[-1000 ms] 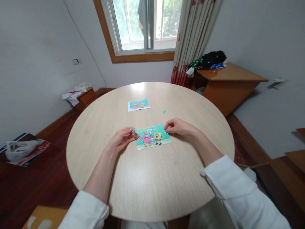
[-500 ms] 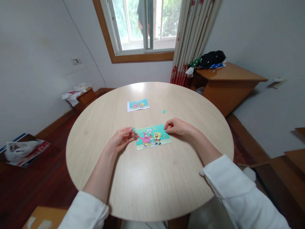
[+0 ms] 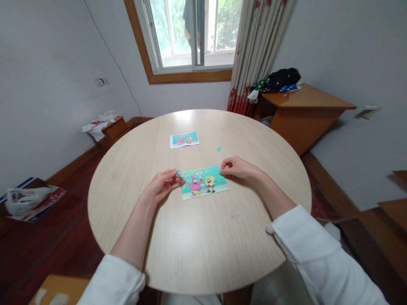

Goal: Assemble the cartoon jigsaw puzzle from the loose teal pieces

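A cartoon jigsaw puzzle (image 3: 205, 183) with pink and yellow figures lies flat on the round table. Pinched in the fingertips of my left hand (image 3: 163, 184) is a small teal puzzle piece (image 3: 178, 172), at the upper left edge of the puzzle. My right hand (image 3: 237, 166) is closed, its fingertips by the puzzle's upper right edge; whether anything sits between them is hidden. Farther back, a loose teal puzzle piece (image 3: 218, 149) rests on the wood.
Behind the puzzle lies a printed reference picture (image 3: 184, 140) on white paper. The pale round table (image 3: 197, 241) stands under a window. To the right is a brown desk (image 3: 311, 99) with dark cloth (image 3: 282, 79) on it. A cardboard box (image 3: 57, 290) is at lower left.
My right hand has shifted very slightly to the right and up along the puzzle's edge. My left hand, the puzzle and the loose piece stay in place.
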